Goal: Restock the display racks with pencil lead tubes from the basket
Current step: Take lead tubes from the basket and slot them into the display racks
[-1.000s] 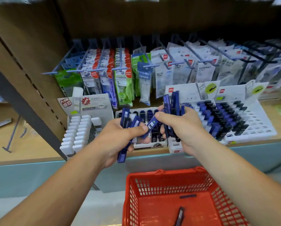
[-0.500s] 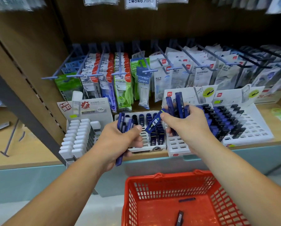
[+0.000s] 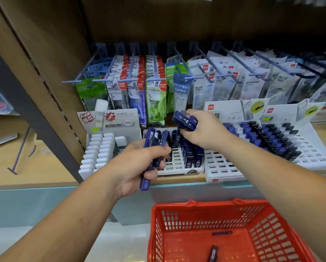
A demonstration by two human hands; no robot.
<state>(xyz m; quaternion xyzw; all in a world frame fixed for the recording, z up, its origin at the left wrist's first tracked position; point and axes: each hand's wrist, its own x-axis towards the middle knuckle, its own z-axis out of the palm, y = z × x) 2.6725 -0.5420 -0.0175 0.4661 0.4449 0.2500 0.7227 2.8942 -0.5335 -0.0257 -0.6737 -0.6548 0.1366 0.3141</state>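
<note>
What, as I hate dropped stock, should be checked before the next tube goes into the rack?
1. Right hand grip: ok, fingers curled round a bundle of blue tubes.
2. Left hand grip: not ok, one low tube hangs well below the palm and may slip.
3. Free slots in the middle rack: ok, its front-left slots are empty.
4. Right hand placed over that rack: ok, above its back rows.
5. Stock in the red basket: ok, two spare tubes lie on its floor.
6. Lead grade matches the rack: cannot tell, print blurred.
</note>
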